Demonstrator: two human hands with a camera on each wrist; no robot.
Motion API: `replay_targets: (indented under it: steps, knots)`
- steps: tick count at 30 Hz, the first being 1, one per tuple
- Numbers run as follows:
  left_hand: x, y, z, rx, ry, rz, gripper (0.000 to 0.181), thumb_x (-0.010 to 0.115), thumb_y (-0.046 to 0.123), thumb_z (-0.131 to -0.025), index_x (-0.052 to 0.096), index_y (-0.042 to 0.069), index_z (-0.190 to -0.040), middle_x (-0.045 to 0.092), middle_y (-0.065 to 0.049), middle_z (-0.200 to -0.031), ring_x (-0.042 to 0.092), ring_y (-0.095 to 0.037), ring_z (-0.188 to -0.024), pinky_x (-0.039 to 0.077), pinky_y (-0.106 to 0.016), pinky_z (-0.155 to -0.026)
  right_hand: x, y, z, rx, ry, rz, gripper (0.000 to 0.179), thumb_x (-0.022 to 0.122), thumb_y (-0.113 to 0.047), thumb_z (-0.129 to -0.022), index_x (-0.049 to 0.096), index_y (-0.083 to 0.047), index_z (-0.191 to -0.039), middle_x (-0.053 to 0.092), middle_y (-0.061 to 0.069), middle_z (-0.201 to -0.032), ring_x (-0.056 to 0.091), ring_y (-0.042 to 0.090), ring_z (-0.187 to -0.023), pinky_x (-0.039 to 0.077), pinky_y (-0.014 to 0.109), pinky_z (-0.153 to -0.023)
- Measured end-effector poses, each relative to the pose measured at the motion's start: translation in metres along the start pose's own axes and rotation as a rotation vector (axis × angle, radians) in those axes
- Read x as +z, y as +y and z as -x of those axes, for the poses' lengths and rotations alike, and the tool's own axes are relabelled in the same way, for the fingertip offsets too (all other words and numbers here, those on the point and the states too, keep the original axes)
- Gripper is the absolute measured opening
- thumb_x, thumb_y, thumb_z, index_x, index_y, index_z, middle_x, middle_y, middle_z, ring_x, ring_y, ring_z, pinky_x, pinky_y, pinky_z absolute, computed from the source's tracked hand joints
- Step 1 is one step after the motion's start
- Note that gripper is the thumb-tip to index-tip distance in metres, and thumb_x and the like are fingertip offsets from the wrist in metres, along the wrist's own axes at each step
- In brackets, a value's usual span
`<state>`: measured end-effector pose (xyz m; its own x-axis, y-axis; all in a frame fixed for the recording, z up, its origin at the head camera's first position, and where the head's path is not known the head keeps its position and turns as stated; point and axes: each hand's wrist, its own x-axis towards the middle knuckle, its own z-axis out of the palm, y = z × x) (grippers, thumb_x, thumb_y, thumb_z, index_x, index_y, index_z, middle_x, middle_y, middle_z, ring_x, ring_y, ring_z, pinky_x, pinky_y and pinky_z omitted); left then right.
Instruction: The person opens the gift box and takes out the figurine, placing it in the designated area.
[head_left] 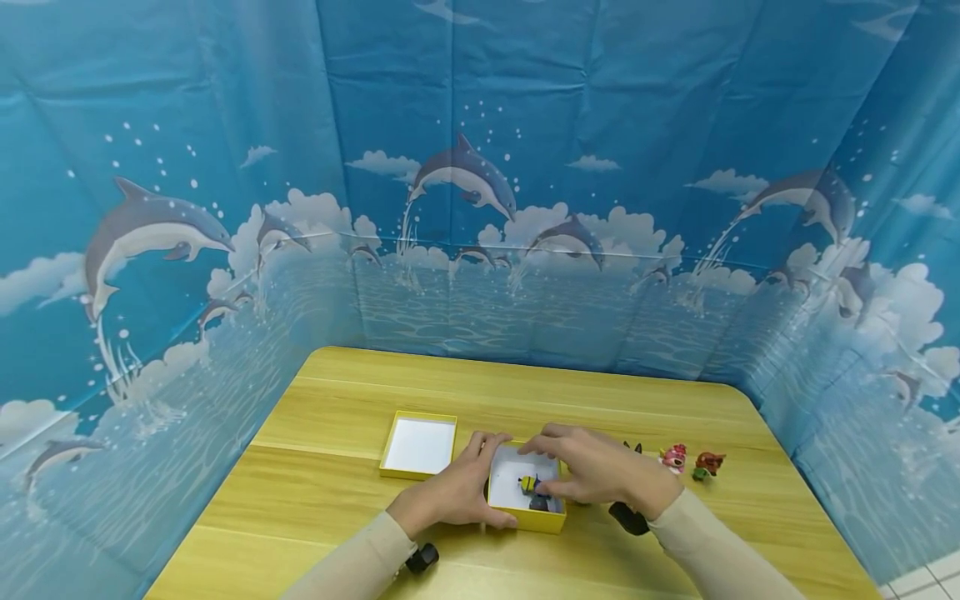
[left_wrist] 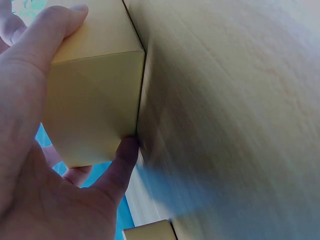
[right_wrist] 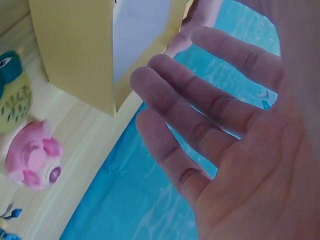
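Note:
An open yellow box (head_left: 531, 520) with a white inside stands on the table, and my left hand (head_left: 459, 493) grips its left side. In the left wrist view the thumb lies on one face and the fingers reach around the box wall (left_wrist: 95, 100). Inside lie a small yellow-and-blue figurine (head_left: 530, 484) and a dark grey piece (head_left: 539, 502). My right hand (head_left: 592, 463) is over the box's right side, its thumb beside the figurine. In the right wrist view its fingers (right_wrist: 167, 102) are extended and apart, near the box rim.
Left of the box lies a shallow yellow lid (head_left: 420, 446), white inside up. To the right stand a pink figurine (head_left: 674, 457) and a brown-and-green one (head_left: 707, 466). A green-and-yellow figurine (right_wrist: 14, 92) shows in the right wrist view. A dolphin-print curtain (head_left: 480, 308) surrounds the table (head_left: 315, 500).

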<state>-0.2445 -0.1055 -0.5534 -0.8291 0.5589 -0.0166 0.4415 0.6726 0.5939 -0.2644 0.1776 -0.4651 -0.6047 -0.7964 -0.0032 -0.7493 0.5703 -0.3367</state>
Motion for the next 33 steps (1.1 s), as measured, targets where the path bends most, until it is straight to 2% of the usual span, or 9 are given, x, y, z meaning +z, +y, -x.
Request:
replay_targets:
  steps: [7,13,17,23,28,33]
  knots:
    - [0.0,0.0,0.001,-0.001,-0.006,0.009,0.124,0.094,0.067,-0.094,0.023,0.023,-0.185,0.037,-0.012,-0.175,0.061,-0.018,-0.135,0.06,-0.039,-0.113,0.005,-0.005,-0.018,-0.024,-0.078,-0.002,0.049,0.091,-0.031,-0.105,0.078,-0.017,-0.15,0.077,0.009,-0.133,0.072,0.012,-0.1,0.063,0.029,-0.084]
    - [0.001,-0.002,0.001,-0.003,-0.007,0.025,0.123,0.093,0.069,-0.094,0.023,0.026,-0.186,0.037,-0.009,-0.174,0.059,-0.021,-0.143,0.059,-0.041,-0.117,0.01,-0.004,-0.03,0.003,-0.165,-0.027,0.047,0.094,-0.027,-0.103,0.08,-0.017,-0.146,0.079,0.008,-0.134,0.077,0.016,-0.106,0.065,0.029,-0.089]
    - [0.001,-0.001,0.001,0.003,-0.003,0.034,0.124,0.093,0.068,-0.094,0.023,0.024,-0.186,0.038,-0.009,-0.173,0.059,-0.02,-0.142,0.058,-0.041,-0.118,0.016,-0.004,-0.04,0.032,-0.202,-0.012,0.042,0.095,-0.025,-0.101,0.083,-0.016,-0.14,0.083,0.004,-0.128,0.078,0.012,-0.105,0.065,0.027,-0.088]
    - [0.0,0.002,0.002,0.009,0.004,0.026,0.123,0.094,0.066,-0.094,0.024,0.023,-0.185,0.037,-0.009,-0.174,0.058,-0.021,-0.143,0.058,-0.041,-0.118,0.023,-0.006,-0.05,0.029,-0.22,-0.008,0.029,0.096,-0.017,-0.099,0.089,-0.016,-0.127,0.086,0.0,-0.113,0.077,0.006,-0.094,0.064,0.022,-0.083]
    - [0.0,0.002,0.002,0.0,0.008,0.012,0.123,0.094,0.067,-0.093,0.024,0.024,-0.185,0.036,-0.009,-0.175,0.057,-0.022,-0.148,0.057,-0.04,-0.121,0.024,-0.008,-0.055,0.006,-0.22,0.0,0.017,0.096,-0.012,-0.099,0.091,-0.018,-0.114,0.086,-0.004,-0.104,0.068,-0.002,-0.085,0.06,0.02,-0.079]
    - [0.001,0.0,0.001,-0.008,0.006,0.013,0.124,0.093,0.069,-0.093,0.024,0.024,-0.185,0.035,-0.007,-0.175,0.055,-0.019,-0.148,0.057,-0.039,-0.122,0.026,-0.006,-0.058,-0.019,-0.226,-0.032,0.015,0.093,-0.006,-0.101,0.091,-0.017,-0.11,0.085,-0.005,-0.1,0.065,-0.005,-0.083,0.06,0.019,-0.078]
